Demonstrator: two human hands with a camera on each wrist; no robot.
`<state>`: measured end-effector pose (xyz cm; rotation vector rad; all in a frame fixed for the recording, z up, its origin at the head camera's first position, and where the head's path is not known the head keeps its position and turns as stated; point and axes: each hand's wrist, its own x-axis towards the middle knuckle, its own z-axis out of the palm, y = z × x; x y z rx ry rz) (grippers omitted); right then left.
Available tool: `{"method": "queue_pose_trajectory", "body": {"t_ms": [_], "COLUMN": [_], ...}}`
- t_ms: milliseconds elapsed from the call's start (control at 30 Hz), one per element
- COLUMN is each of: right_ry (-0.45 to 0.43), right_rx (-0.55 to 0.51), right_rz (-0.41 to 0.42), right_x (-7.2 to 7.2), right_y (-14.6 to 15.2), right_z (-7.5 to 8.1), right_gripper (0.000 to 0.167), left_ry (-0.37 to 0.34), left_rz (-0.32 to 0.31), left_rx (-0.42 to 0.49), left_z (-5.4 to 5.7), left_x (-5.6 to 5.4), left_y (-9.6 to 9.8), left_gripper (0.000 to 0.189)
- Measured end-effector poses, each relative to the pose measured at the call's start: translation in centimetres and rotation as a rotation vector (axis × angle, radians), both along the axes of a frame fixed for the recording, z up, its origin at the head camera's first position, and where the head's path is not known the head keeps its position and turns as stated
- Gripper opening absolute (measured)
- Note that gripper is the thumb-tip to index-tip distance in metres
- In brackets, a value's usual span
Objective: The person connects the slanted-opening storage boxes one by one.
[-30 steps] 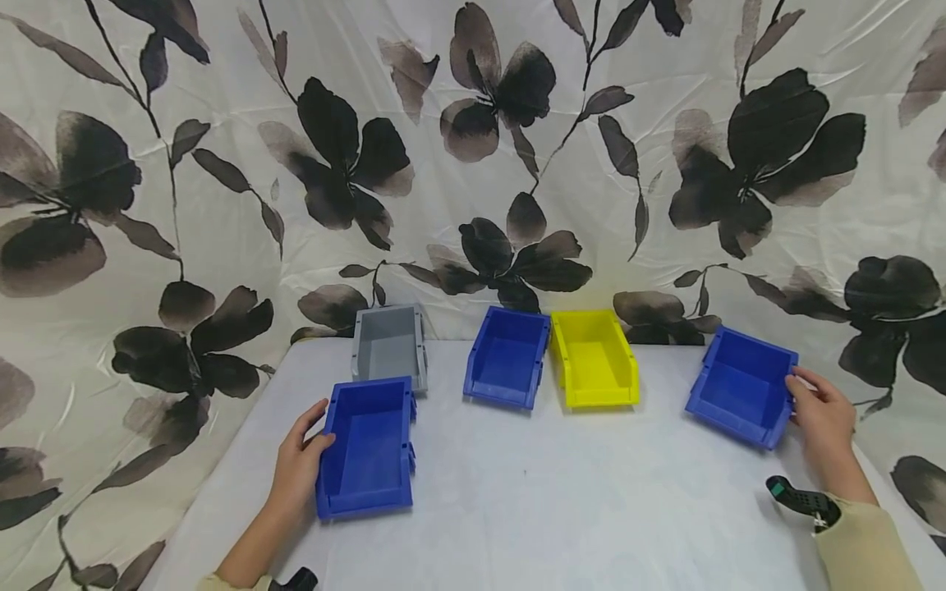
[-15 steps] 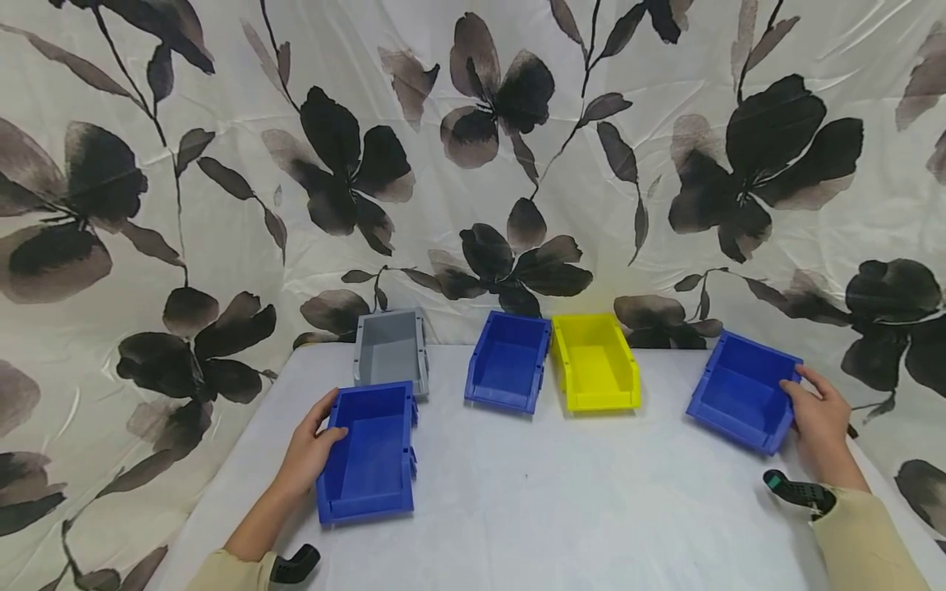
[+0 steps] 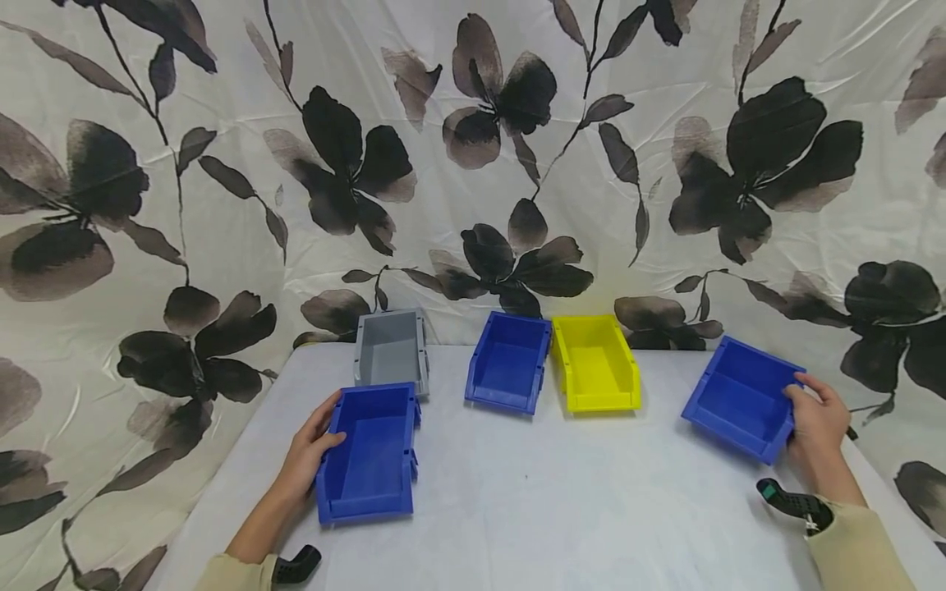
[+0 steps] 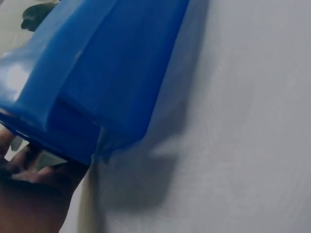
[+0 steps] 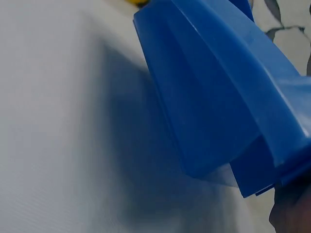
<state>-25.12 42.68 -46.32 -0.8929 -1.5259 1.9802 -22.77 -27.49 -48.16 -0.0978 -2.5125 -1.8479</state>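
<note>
A: What's at nine o'clock, counting from the middle of the desk (image 3: 562,501)?

B: A cream left sleeve (image 3: 236,572), then the left hand (image 3: 301,460), pinching the near-side wall of the first blue bin (image 3: 369,460), thumb over the rim and fingers outside. The bin's low front faces six o'clock.

A: Is it resting on the desk?

B: Can't tell. The left wrist view shows its shadow on the white surface, but not plainly whether they touch.

A: And next along?

B: A grey bin (image 3: 390,349) at ten o'clock, its lower end hidden behind that blue one. A middle blue bin (image 3: 508,365) sits a touch before twelve, with a yellow bin (image 3: 597,365) just beside it, towards one. Behind them hangs a floral cloth (image 3: 591,49).

A: Far right?

B: The last blue bin (image 3: 739,402), between two and three o'clock, turned so its front faces about seven. The right hand (image 3: 820,419) pinches its three-o'clock wall, thumb over the rim. In the right wrist view a broad, soft shadow lies beside it. A black wrist device (image 3: 798,502) juts from the right sleeve (image 3: 861,538).
</note>
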Motion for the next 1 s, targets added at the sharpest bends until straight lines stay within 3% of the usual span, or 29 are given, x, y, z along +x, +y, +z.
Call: {"method": "queue_pose_trajectory", "body": {"t_ms": [400, 633, 1000], "right_ry": [0.091, 0.069, 0.175], "right_rx": [0.043, 0.096, 0.116], "right_rz": [0.084, 0.170, 0.296], "right_x": [1.9, 2.5, 2.9], "right_y": [-3.9, -6.9, -11.2], "right_z": [3.5, 5.6, 6.7], "right_gripper": [0.035, 0.039, 0.034], "left_ry": [0.060, 0.051, 0.035], "left_rz": [-0.016, 0.011, 0.011], "left_rx": [-0.028, -0.018, -0.006], "left_z": [-0.1, -0.4, -0.1], "left_x": [1.0, 0.8, 0.8], "left_y": [0.2, 0.3, 0.6], "left_gripper": [0.058, 0.058, 0.058]}}
